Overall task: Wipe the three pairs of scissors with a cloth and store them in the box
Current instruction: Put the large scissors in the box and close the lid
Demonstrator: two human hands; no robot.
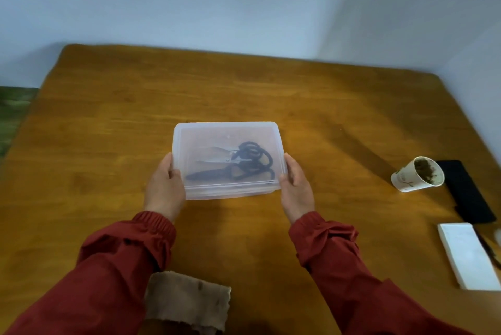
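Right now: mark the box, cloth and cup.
box [227, 126], head view, far rim of the lid.
cloth [187, 305], head view, middle of the fabric.
cup [406, 180], head view, white outer wall.

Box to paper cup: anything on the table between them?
Only the right hand, gripping the right edge of the box; past it, bare table up to the paper cup. Head view.

Soft, moderate light leaves a pale sheen on the tabletop [113, 128] and a dark diagonal shadow right of centre. The wide lens bows the tabletop's edges; the picture is slightly blurred, most toward the corners.
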